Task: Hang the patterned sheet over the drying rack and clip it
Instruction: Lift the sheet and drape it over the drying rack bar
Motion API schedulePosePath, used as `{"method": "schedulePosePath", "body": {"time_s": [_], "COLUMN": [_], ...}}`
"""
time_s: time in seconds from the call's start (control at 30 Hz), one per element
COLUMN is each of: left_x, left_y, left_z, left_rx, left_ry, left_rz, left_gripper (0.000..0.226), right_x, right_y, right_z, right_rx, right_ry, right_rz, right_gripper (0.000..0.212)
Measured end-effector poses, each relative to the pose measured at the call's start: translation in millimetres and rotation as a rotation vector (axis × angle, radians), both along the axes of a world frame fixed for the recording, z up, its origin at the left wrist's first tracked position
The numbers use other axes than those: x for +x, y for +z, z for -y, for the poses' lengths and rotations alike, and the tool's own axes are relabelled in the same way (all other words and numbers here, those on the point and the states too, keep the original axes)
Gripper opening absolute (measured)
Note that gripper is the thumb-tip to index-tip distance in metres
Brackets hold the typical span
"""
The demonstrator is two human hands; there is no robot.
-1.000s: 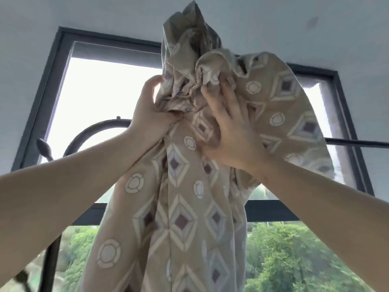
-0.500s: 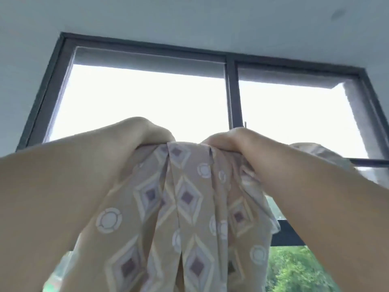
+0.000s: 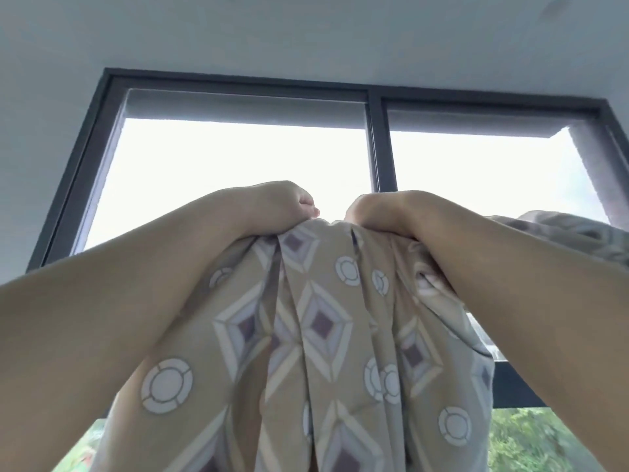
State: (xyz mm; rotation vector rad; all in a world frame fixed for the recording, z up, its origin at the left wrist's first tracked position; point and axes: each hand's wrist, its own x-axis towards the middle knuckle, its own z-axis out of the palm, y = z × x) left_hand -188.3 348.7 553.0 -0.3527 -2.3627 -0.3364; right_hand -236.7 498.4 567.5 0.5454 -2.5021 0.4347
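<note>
**Status.** The left hand and the right hand sit close together with a narrow gap between them. The fingers of both are curled into the top fold of the patterned sheet. The sheet hangs below both hands in loose pleats, and a further bunch of it lies to the outer side of the right hand. The drying rack is hidden (presumably under the gripped fold).

**Hazards.**
1. Uneven drape. The cloth is gathered narrowly under the hands. If it is released in this state, the heavier side is likely to drag the sheet off its support.
2. Poor drying. Pleats left stacked beneath the hands would trap damp, so the fold needs spreading outward from each hand.
3. One-handed hold. No clip is in view, so fetching one frees a hand and leaves the other carrying the full weight. The sheet may then slip.

**Count.**
- Patterned sheet: one.
- Hands: two.
- Clips: none visible.
- Drying rack: none visible.
- Window: one, beyond the hands, with two panes.
</note>
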Motion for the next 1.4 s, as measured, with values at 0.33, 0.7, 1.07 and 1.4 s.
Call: {"method": "schedulePosePath", "body": {"time_s": [0.33,0.7,1.07,1.4], "left_x": [10.5,25.5,46.8,53.4], "left_y": [-3.7,-9.3,-6.9,-11.5], "left_z": [-24.3,-25.3,-25.9,-29.9], "left_rx": [-0.002,0.060,0.058,0.105], "left_ry": [0.202,0.204,0.215,0.226], "left_rz": [0.113,0.090,0.098,0.111], "left_gripper": [0.042,0.038,0.038,0.038], "right_x": [54.7,60.1,30.8,63.4], "right_y": [-69.5,-35.6,1.1,-31.6], "right_z": [-74.1,-101.6,-78.5,-72.9], "right_rx": [0.246,0.430,-0.047,-0.164], "right_ry": [0.159,-0.293,-0.298,0.264], "right_rz": [-0.339,-1.121,-0.070,0.011], "right_gripper": [0.079,0.025,0.028,0.048]}}
